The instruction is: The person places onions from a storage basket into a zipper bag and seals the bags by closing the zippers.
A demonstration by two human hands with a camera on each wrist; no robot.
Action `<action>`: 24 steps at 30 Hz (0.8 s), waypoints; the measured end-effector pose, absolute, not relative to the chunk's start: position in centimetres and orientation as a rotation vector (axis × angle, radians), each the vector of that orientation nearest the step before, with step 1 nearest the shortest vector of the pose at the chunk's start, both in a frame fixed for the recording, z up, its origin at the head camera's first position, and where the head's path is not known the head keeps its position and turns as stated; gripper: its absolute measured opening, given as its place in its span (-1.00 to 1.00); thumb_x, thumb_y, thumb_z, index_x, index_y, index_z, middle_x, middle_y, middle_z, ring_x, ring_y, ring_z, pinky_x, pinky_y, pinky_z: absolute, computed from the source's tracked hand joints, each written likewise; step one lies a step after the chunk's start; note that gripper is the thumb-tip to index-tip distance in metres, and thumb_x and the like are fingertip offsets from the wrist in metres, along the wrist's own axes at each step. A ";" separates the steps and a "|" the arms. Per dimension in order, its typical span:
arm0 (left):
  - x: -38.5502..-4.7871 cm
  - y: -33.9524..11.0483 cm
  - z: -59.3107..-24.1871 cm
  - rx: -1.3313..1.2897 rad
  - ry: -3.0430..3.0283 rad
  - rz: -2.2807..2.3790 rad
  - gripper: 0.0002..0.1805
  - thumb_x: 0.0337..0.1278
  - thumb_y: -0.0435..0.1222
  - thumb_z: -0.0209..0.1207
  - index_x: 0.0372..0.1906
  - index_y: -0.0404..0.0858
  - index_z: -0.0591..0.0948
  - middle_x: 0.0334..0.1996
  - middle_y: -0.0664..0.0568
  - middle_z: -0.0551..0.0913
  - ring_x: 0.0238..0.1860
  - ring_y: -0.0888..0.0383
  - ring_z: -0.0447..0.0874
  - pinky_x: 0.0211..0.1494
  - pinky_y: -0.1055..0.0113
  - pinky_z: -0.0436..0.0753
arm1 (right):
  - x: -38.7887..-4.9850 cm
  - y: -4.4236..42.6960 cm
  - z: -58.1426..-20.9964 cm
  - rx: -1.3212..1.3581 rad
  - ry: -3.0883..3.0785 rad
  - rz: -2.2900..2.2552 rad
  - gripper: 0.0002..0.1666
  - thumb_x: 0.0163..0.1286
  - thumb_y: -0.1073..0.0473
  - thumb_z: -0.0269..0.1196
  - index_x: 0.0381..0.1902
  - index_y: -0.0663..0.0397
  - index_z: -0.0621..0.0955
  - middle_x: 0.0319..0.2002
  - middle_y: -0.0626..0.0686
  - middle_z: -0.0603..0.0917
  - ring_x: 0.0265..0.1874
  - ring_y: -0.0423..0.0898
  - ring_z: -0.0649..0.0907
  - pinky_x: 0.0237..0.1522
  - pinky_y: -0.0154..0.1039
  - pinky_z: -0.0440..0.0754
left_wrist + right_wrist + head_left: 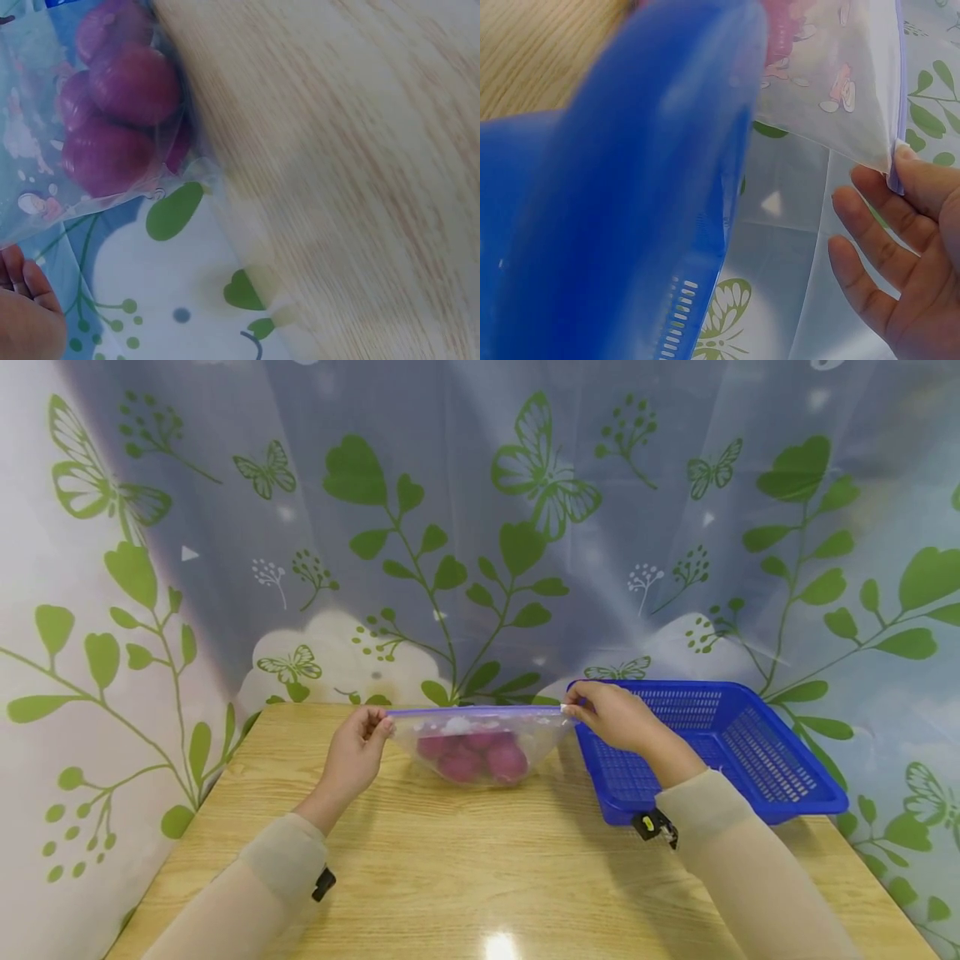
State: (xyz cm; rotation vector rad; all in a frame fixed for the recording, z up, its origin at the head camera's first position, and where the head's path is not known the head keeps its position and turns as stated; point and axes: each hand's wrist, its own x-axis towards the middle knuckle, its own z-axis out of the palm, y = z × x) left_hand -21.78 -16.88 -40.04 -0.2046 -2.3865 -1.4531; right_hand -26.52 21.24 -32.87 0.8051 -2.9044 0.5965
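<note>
A clear zip-top bag (pixel 459 727) with a purple zip strip hangs between my two hands over the table. Inside it lie several red onions (pixel 507 762), bunched at the bottom. My left hand (pixel 352 756) pinches the bag's left top corner between thumb and fingers. At the opposite corner, my right hand (pixel 618 718) pinches the end of the strip; in the right wrist view its other fingers (pixel 870 240) spread away from the bag. The strip is stretched straight. Only part of the left hand (pixel 30 307) shows in the left wrist view.
A blue plastic basket (pixel 813 802) with slotted sides stands at the right of the wooden table (pixel 450 877), partly under my right forearm. Behind the table hangs a cloth (pixel 450 635) printed with green leaves and butterflies.
</note>
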 end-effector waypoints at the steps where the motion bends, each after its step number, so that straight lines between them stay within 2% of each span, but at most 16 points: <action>1: -21.7 -16.9 -40.1 -0.201 -2.391 -1.447 -0.83 0.52 -0.26 0.04 -0.09 -0.31 0.52 -0.24 -0.10 0.63 -0.24 0.06 0.55 -0.23 0.36 0.53 | -26.5 21.3 -33.0 0.805 -2.907 0.594 -0.81 0.53 0.11 0.19 -0.05 0.07 0.63 -0.18 0.02 0.71 -0.22 -0.03 0.68 -0.15 0.00 0.63; 7: -21.5 -16.8 -40.4 -0.195 -2.422 -1.440 -0.84 0.51 -0.27 0.06 -0.09 -0.31 0.53 -0.23 -0.10 0.63 -0.26 0.07 0.53 -0.25 0.35 0.53 | -26.6 21.2 -33.7 0.829 -2.910 0.570 -0.86 0.52 0.14 0.19 -0.11 0.06 0.64 -0.20 0.00 0.71 -0.18 -0.03 0.68 -0.09 0.01 0.64; 24: -21.5 -17.4 -41.9 -0.199 -2.539 -1.444 -0.82 0.50 -0.27 0.08 -0.07 -0.33 0.53 -0.26 -0.09 0.58 -0.29 0.08 0.51 -0.28 0.37 0.55 | -26.1 21.2 -35.1 0.892 -2.904 0.541 -0.89 0.50 0.13 0.22 -0.18 0.03 0.64 -0.26 -0.05 0.68 -0.27 -0.09 0.64 -0.16 -0.02 0.63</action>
